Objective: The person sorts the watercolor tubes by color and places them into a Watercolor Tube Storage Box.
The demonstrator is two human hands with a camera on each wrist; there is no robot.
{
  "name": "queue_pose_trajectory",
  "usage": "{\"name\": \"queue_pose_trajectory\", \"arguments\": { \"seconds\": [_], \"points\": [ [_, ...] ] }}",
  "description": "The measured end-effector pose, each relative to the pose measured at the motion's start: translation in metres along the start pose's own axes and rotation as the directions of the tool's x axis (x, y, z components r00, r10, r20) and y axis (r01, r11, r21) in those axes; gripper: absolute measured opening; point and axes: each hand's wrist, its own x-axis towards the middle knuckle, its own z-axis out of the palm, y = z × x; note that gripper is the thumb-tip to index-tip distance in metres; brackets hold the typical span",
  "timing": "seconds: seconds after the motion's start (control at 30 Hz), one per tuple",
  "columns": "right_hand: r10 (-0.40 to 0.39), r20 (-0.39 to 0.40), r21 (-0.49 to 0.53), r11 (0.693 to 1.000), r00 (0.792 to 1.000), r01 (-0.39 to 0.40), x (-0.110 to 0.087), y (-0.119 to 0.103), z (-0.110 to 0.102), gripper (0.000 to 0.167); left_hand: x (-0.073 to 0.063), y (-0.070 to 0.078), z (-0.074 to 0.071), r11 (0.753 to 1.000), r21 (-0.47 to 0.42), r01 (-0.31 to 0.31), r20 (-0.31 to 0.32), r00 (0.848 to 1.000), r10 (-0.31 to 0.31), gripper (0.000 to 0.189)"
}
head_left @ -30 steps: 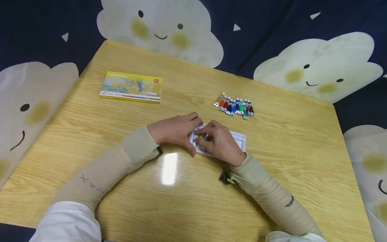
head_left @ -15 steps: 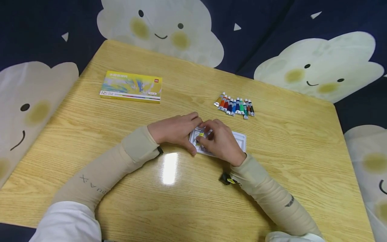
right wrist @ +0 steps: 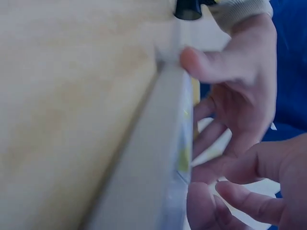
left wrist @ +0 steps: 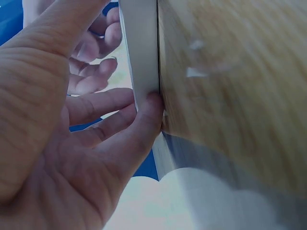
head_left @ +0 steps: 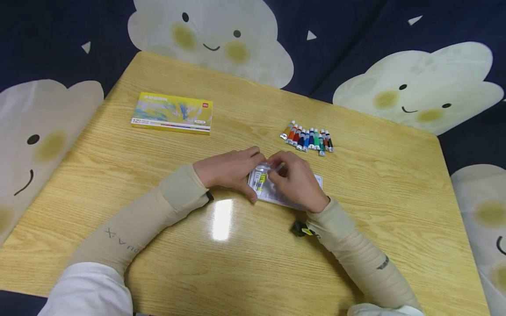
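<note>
A white plastic tray [head_left: 285, 202] lies on the table in the head view. My left hand [head_left: 233, 170] holds its left end, with the thumb at the near edge and the fingers at the far edge. Beside that hand, a yellow-banded paint tube [head_left: 262, 181] and a paler paint tube [head_left: 257, 179] lie side by side in the tray. My right hand [head_left: 297, 181] is over the tray's middle, fingers bent, just right of these tubes. Something clear and shiny shows by its fingertips; whether they pinch it is unclear. The right wrist view is blurred.
Several coloured paint tubes [head_left: 311, 139] lie in a row beyond the tray. At the back left is a yellow paint box [head_left: 171, 113]. A cloth with cloud faces [head_left: 209, 39] hangs behind the wooden table [head_left: 245, 263].
My right hand has moved off the yellow-banded tube to the right and slightly up, leaving both tubes in fuller view. My left hand has stayed on the tray's end.
</note>
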Motion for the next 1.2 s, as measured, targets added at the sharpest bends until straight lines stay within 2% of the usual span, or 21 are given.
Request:
{"name": "queue_pose_trajectory", "arguments": {
  "seconds": [0.4, 0.7, 0.93, 1.1, 1.2],
  "points": [
    [0.057, -0.074, 0.058, 0.997, 0.996, -0.053, 0.013, 0.009, -0.021, 0.016, 0.001, 0.0, 0.0, 1.0, -0.01, 0.021, 0.007, 1.0, -0.021, 0.096],
    [0.093, -0.135, 0.152, 0.986, 0.987, -0.072, 0.022, 0.019, -0.032, 0.02, 0.001, 0.001, 0.0, 0.999, -0.015, 0.032, 0.016, 0.999, -0.032, 0.1],
    [0.139, -0.127, 0.191, 0.975, 0.982, -0.114, 0.028, 0.022, -0.037, 0.02, 0.0, 0.001, -0.001, 0.999, -0.006, 0.036, 0.025, 0.999, -0.036, 0.099],
    [0.137, -0.147, 0.171, 0.979, 0.98, -0.111, 0.034, 0.024, -0.041, 0.015, -0.001, 0.0, -0.002, 1.0, -0.005, 0.031, 0.023, 0.999, -0.031, 0.099],
    [0.105, -0.189, 0.106, 0.991, 0.976, -0.086, 0.038, 0.027, -0.045, 0.012, -0.001, 0.0, -0.001, 1.0, -0.006, 0.021, 0.018, 1.0, -0.021, 0.097]
  ]
}}
